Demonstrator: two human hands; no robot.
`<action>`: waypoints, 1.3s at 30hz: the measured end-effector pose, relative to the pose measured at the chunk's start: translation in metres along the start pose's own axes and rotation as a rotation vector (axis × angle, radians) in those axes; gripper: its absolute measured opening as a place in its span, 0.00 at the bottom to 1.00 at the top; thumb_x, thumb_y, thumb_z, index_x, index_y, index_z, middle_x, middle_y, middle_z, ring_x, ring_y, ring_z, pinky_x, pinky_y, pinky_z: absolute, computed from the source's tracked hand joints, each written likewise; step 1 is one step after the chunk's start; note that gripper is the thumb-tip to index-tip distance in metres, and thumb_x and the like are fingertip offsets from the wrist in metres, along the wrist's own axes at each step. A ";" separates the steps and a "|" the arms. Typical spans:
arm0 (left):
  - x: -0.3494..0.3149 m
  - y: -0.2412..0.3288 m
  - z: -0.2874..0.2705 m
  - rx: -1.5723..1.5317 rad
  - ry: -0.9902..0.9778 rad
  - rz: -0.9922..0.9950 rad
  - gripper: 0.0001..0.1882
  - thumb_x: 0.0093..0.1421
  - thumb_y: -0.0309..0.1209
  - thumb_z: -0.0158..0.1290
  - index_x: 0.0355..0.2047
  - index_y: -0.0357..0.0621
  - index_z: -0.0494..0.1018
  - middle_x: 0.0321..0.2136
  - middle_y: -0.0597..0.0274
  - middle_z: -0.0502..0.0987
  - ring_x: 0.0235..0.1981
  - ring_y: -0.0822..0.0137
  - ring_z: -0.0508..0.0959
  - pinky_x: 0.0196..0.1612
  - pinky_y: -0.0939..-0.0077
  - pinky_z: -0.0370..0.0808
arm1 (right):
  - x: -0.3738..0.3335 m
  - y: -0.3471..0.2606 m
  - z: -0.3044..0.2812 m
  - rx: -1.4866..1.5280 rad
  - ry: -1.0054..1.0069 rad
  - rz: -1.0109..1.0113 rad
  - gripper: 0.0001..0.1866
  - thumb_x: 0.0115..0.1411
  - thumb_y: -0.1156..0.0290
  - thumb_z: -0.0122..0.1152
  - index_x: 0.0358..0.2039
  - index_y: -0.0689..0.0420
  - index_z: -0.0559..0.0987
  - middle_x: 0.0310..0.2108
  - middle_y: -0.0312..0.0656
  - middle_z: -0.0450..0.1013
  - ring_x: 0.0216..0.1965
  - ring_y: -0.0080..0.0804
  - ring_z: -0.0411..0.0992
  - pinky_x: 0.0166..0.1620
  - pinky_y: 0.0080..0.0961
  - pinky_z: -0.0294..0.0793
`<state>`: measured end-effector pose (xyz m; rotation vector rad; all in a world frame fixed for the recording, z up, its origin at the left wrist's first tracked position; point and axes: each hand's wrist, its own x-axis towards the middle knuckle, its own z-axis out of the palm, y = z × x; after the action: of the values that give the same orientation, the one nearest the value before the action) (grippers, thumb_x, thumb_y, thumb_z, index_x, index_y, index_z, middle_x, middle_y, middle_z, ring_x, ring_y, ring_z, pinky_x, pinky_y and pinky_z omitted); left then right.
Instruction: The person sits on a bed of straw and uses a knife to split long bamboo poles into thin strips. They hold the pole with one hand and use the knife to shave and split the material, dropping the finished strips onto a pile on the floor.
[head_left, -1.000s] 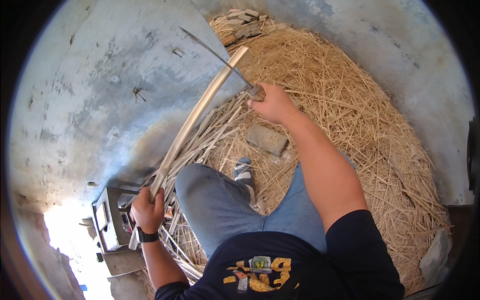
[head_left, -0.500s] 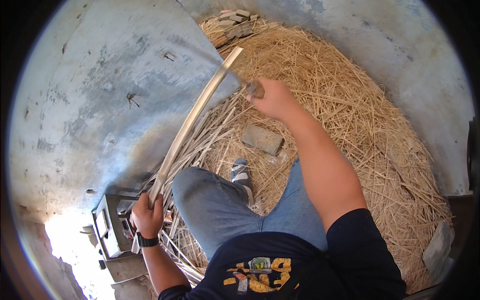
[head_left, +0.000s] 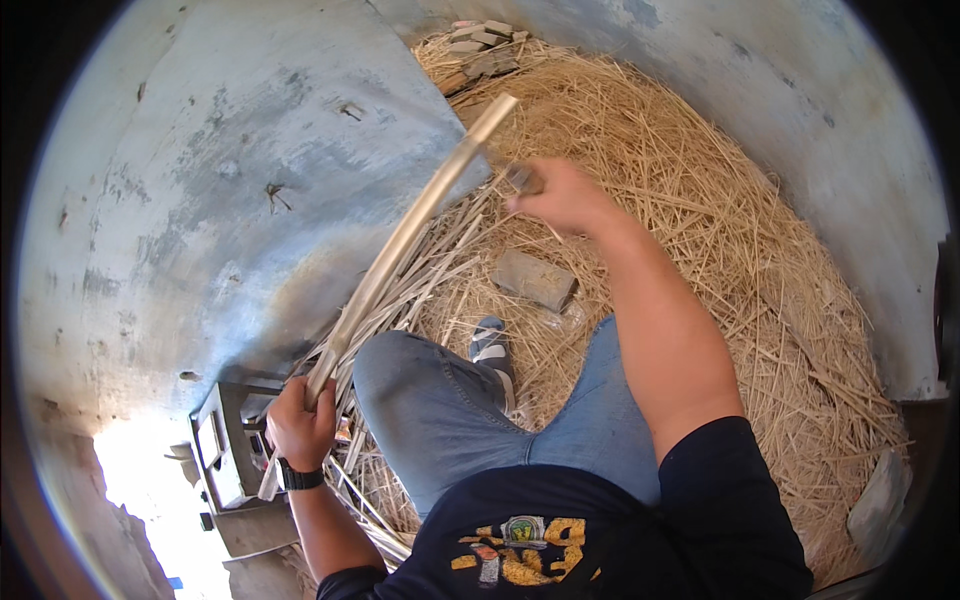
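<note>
My left hand [head_left: 302, 422] is closed around the lower end of a long, pale split bamboo strip [head_left: 400, 240]. The strip slants up and away to the right, bowing slightly, and its far end stands free above the straw-like litter. Beside that upper part, my right hand [head_left: 568, 195] grips the dark wooden handle of a knife [head_left: 524, 179]. Motion smears the knife, and its blade can hardly be made out. I cannot tell whether it touches the strip.
Thin shavings [head_left: 690, 190] cover the floor. A brick [head_left: 535, 280] lies ahead of my shoe [head_left: 490, 345]. Long split strips [head_left: 435, 255] lie along the left wall [head_left: 250, 170]. A box-like frame [head_left: 225, 450] stands by my left hand; bricks [head_left: 485, 40] are stacked at the back.
The strip's far end has swung a little to the right. My right hand with the knife has shifted slightly right. The left hand keeps its grip, and the whole view has moved slightly.
</note>
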<state>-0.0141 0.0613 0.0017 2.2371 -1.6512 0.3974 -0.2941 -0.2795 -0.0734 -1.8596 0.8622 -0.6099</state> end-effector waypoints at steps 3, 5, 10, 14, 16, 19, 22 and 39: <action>0.003 0.005 0.001 -0.015 -0.011 -0.058 0.15 0.57 0.33 0.65 0.24 0.40 0.71 0.17 0.47 0.72 0.17 0.46 0.74 0.23 0.59 0.68 | -0.002 -0.014 -0.008 -0.073 0.071 0.087 0.18 0.59 0.66 0.65 0.51 0.54 0.81 0.41 0.50 0.82 0.45 0.41 0.81 0.51 0.39 0.79; 0.000 0.000 0.004 -0.022 -0.047 -0.097 0.14 0.57 0.34 0.65 0.24 0.40 0.72 0.17 0.47 0.73 0.17 0.47 0.74 0.23 0.60 0.68 | -0.014 -0.026 0.013 -0.128 0.048 -0.001 0.18 0.60 0.66 0.65 0.51 0.54 0.80 0.40 0.51 0.81 0.45 0.41 0.81 0.51 0.39 0.79; -0.004 0.009 0.014 -0.142 0.004 -0.052 0.12 0.57 0.32 0.65 0.26 0.40 0.75 0.15 0.50 0.72 0.16 0.51 0.73 0.22 0.61 0.68 | -0.036 -0.061 0.019 -0.549 -0.243 -0.186 0.19 0.61 0.63 0.65 0.51 0.56 0.79 0.40 0.50 0.81 0.44 0.42 0.81 0.49 0.40 0.78; -0.003 -0.002 0.003 -0.058 0.103 -0.049 0.12 0.57 0.33 0.65 0.25 0.41 0.74 0.16 0.50 0.73 0.16 0.49 0.74 0.21 0.60 0.68 | -0.014 -0.022 -0.001 0.012 0.093 0.027 0.21 0.61 0.64 0.65 0.54 0.54 0.79 0.43 0.50 0.81 0.47 0.46 0.80 0.52 0.40 0.78; 0.000 -0.005 -0.002 0.019 0.065 -0.013 0.11 0.58 0.32 0.65 0.27 0.39 0.76 0.17 0.48 0.74 0.17 0.50 0.75 0.23 0.60 0.69 | -0.004 -0.006 -0.001 -0.064 0.112 -0.001 0.22 0.61 0.64 0.65 0.55 0.55 0.79 0.43 0.51 0.81 0.47 0.47 0.80 0.52 0.41 0.78; -0.006 -0.018 -0.004 0.069 0.030 -0.026 0.12 0.58 0.33 0.65 0.27 0.38 0.76 0.17 0.49 0.74 0.17 0.54 0.75 0.24 0.63 0.70 | -0.002 -0.007 0.014 -0.141 0.074 -0.057 0.21 0.60 0.63 0.65 0.53 0.56 0.79 0.42 0.51 0.81 0.46 0.49 0.80 0.51 0.43 0.78; -0.011 -0.011 0.006 -0.097 -0.021 -0.214 0.18 0.54 0.37 0.69 0.24 0.38 0.73 0.16 0.52 0.75 0.15 0.59 0.74 0.22 0.65 0.69 | -0.006 -0.022 0.036 -0.261 -0.055 -0.200 0.18 0.59 0.64 0.65 0.49 0.53 0.80 0.37 0.51 0.81 0.42 0.49 0.80 0.46 0.44 0.79; -0.010 0.000 0.012 -0.276 -0.065 -0.193 0.21 0.49 0.37 0.73 0.24 0.36 0.72 0.15 0.54 0.73 0.16 0.66 0.68 0.22 0.68 0.65 | -0.020 -0.043 0.039 -0.558 -0.193 -0.320 0.20 0.57 0.64 0.69 0.49 0.55 0.80 0.39 0.52 0.81 0.40 0.45 0.81 0.44 0.39 0.79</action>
<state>-0.0165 0.0652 -0.0129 2.1915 -1.4054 0.0447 -0.2653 -0.2297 -0.0510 -2.5478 0.6484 -0.3907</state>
